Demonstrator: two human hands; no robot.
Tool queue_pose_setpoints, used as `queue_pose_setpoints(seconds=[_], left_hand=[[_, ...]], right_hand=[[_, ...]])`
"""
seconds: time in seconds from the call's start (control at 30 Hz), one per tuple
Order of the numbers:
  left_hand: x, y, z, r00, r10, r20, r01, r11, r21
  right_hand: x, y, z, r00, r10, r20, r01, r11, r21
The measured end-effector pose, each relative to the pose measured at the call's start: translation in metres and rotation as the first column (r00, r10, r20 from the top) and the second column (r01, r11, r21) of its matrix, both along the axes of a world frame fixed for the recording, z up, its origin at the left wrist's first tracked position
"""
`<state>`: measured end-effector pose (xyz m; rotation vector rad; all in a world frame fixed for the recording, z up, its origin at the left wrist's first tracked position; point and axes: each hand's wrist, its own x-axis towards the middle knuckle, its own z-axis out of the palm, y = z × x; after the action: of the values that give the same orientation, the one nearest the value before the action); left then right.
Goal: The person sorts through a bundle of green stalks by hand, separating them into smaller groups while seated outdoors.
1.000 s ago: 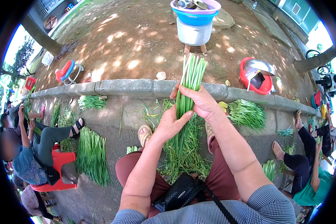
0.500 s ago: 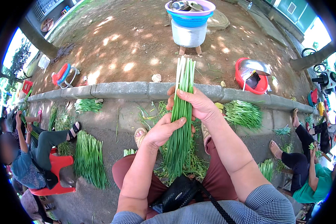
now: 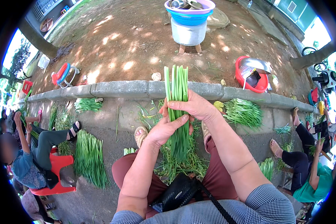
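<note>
A bunch of garlic chives [image 3: 180,87] stands upright between my hands, pale stem ends at the top and dark green leaves hanging below. My left hand [image 3: 167,128] wraps round the lower part, thumb across the front. Just above it, my right hand [image 3: 194,105] grips the middle of the bunch with its thumb over the stems. Most fingers are hidden behind the chives. Beneath, between my feet, lies a pile of loose green trimmings [image 3: 190,156].
Chive piles lie at left [image 3: 89,158], far left [image 3: 88,105] and right [image 3: 243,113]. A stone kerb [image 3: 119,89] runs across ahead. Beyond stand a red basin [image 3: 263,84] and stacked tubs [image 3: 190,18] on a stool. People sit on both sides; a black bag [image 3: 175,196] rests on my lap.
The bunch has come lower and looks shorter, its leaf ends now nearer my hands. My right hand has shifted slightly left and down. At right, a seated person's hand has moved.
</note>
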<state>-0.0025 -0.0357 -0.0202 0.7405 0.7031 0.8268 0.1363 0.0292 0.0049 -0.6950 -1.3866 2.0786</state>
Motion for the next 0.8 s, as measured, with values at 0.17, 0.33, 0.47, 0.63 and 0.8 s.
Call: queue_pose_setpoints(seconds=[0.17, 0.33, 0.47, 0.63, 0.8], left_hand=[[-0.003, 0.0, 0.0, 0.995, -0.061, -0.075, 0.061, 0.998, 0.0], [-0.002, 0.0, -0.002, 0.983, -0.085, -0.16, 0.101, 0.991, 0.091], [-0.002, 0.002, -0.004, 0.99, -0.025, -0.14, 0.062, 0.962, 0.266], [0.002, -0.001, 0.0, 0.996, 0.039, -0.084, -0.033, 0.997, 0.067], [-0.002, 0.001, 0.0, 0.991, -0.021, -0.131, 0.027, 0.998, 0.048]], right_hand=[[0.001, -0.002, 0.004, 0.966, -0.079, -0.248, 0.06, 0.995, -0.081], [0.0, 0.001, -0.003, 0.925, -0.14, -0.354, 0.077, 0.98, -0.186], [-0.002, 0.0, -0.005, 0.939, -0.108, -0.327, 0.051, 0.982, -0.18], [-0.005, -0.004, 0.0, 0.967, -0.076, -0.242, 0.052, 0.993, -0.103], [-0.005, -0.01, 0.014, 0.949, -0.096, -0.302, 0.07, 0.993, -0.096]])
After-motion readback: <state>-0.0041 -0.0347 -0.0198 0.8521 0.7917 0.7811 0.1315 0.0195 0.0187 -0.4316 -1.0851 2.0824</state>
